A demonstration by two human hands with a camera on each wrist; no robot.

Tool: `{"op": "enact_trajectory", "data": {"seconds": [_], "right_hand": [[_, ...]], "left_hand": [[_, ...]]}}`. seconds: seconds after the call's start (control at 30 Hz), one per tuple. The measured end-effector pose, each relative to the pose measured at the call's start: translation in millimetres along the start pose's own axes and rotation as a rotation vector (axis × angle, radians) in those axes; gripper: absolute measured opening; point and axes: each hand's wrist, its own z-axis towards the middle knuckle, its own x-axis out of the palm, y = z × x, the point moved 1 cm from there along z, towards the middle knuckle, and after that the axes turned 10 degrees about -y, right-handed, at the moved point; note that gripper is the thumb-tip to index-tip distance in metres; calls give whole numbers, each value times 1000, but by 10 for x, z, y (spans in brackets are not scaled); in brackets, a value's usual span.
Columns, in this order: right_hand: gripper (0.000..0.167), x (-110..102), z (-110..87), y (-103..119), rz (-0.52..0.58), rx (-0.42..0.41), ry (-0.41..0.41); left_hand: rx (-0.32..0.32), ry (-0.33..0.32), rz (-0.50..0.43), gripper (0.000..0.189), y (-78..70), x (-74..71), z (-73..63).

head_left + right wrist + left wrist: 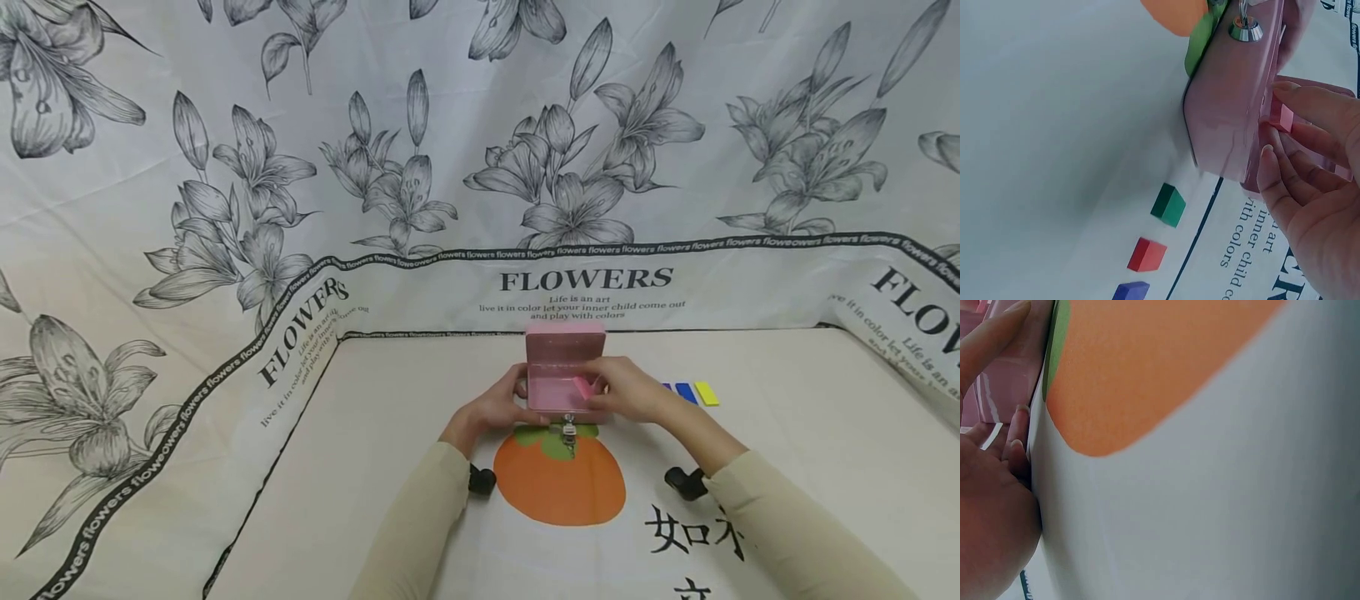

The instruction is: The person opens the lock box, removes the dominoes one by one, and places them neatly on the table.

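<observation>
A pink box (546,393) stands with its lid (564,343) raised, and keys (568,432) hang from the lock on its front. My left hand (491,404) holds the box by its left side. In the left wrist view its thumb (997,337) lies along the front wall while other fingers reach round the side. Between thumb and fingertips my right hand (628,390) pinches a small pink block (1286,117) at the box's opening, over the right rim. Part of that block is hidden by the fingers.
Right of the box, a row of small blocks lies on the table: green (1169,205), red (1146,254), purple (1130,291), blue (686,392) and yellow (707,393). An orange persimmon print (558,487) is in front of the box. A flower-printed cloth (405,292) rises behind.
</observation>
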Motion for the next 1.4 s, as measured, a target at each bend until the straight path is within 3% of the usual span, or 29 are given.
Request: {"op": "enact_trajectory", "data": {"seconds": [0.33, 0.63, 1.4], "right_hand": [[48, -97, -95, -124, -62, 17, -19], [37, -214, -222, -191, -97, 39, -33], [43, -528, -616, -497, -166, 133, -80]], "left_hand": [[2, -7, 0, 96, -8, 3, -26], [11, -2, 10, 96, 6, 8, -11], [5, -2, 9, 97, -2, 14, -23]]}}
